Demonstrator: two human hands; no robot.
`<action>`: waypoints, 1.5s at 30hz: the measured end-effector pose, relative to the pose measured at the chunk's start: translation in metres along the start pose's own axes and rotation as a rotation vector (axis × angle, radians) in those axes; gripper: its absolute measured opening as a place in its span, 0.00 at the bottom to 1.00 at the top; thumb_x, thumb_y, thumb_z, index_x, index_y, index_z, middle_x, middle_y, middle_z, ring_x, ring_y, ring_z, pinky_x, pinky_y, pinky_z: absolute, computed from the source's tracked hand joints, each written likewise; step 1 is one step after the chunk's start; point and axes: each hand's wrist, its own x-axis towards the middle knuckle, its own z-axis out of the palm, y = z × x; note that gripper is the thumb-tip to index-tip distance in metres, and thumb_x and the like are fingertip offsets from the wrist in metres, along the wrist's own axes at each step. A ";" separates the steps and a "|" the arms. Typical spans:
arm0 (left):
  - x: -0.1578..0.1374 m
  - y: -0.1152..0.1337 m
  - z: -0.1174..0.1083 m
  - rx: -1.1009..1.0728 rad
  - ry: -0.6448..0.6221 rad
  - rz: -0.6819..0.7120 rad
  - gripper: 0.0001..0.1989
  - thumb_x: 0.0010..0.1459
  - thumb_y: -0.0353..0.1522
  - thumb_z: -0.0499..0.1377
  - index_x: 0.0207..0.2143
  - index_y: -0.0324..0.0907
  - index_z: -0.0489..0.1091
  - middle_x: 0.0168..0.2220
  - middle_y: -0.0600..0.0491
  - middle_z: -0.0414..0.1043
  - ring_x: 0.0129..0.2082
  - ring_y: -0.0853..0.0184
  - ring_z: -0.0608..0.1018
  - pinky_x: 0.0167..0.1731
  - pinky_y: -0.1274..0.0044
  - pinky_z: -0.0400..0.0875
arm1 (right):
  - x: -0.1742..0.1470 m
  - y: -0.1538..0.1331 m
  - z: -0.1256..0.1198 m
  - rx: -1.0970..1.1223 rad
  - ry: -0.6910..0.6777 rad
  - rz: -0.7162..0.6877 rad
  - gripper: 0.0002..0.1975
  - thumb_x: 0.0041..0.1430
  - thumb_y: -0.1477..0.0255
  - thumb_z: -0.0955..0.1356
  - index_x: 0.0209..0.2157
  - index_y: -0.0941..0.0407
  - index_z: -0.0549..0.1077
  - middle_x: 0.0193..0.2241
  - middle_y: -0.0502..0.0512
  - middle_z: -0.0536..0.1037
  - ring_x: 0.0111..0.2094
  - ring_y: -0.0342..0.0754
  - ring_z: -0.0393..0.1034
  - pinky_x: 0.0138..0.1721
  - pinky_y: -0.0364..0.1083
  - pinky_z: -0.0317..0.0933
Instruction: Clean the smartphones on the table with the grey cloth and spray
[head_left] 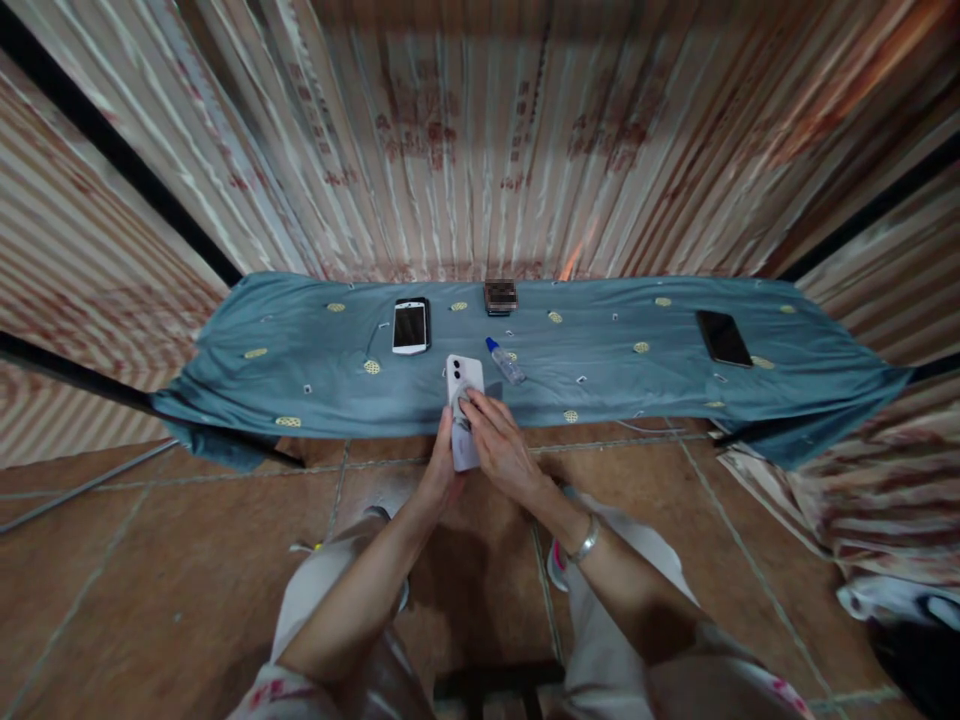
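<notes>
My left hand point(442, 472) is closed around the lower left side of a white smartphone point(466, 455), held tilted at the front edge of the bench. The phone's back faces me, with two dark camera lenses at its top left. My right hand point(499, 440) lies over the phone's right side, fingers bent together and their tips pressed on its back. A small greyish patch shows at those fingertips; whether it is a thin cloth or a print on the phone I cannot tell. Just beyond lies a clear bottle with a blue cap point(506, 360).
A blue patterned cloth point(600, 385) covers the narrow bench. On it lie a white-framed phone point(410, 328) at left, a small dark box point(500, 296) at the back and a black phone point(724, 338) at right. Striped curtains point(450, 180) and black poles point(127, 150) surround it.
</notes>
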 end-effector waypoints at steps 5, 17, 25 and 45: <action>-0.005 -0.005 0.000 0.015 -0.053 -0.009 0.22 0.67 0.40 0.46 0.53 0.38 0.71 0.47 0.48 0.78 0.57 0.63 0.73 0.59 0.73 0.62 | 0.006 0.007 -0.006 -0.026 0.029 0.031 0.22 0.66 0.76 0.56 0.59 0.61 0.66 0.59 0.67 0.67 0.60 0.54 0.60 0.60 0.57 0.59; -0.018 -0.006 0.001 0.041 -0.025 -0.002 0.22 0.68 0.39 0.45 0.55 0.38 0.70 0.42 0.51 0.80 0.43 0.65 0.80 0.46 0.76 0.71 | 0.015 0.017 -0.005 -0.062 0.117 0.049 0.22 0.65 0.76 0.57 0.58 0.60 0.66 0.58 0.65 0.68 0.60 0.54 0.62 0.61 0.59 0.58; -0.018 -0.015 -0.006 0.163 -0.074 0.008 0.22 0.67 0.41 0.48 0.54 0.38 0.70 0.35 0.49 0.81 0.28 0.66 0.80 0.33 0.75 0.74 | 0.023 0.019 -0.013 -0.025 0.143 0.051 0.23 0.64 0.76 0.57 0.59 0.58 0.66 0.59 0.64 0.68 0.61 0.54 0.60 0.62 0.59 0.56; -0.024 0.027 -0.005 0.011 -0.073 0.198 0.28 0.67 0.45 0.44 0.53 0.36 0.71 0.51 0.46 0.76 0.58 0.61 0.71 0.58 0.74 0.63 | 0.008 -0.022 0.006 0.004 -0.005 -0.127 0.26 0.66 0.77 0.55 0.64 0.58 0.59 0.62 0.64 0.65 0.63 0.53 0.57 0.62 0.58 0.58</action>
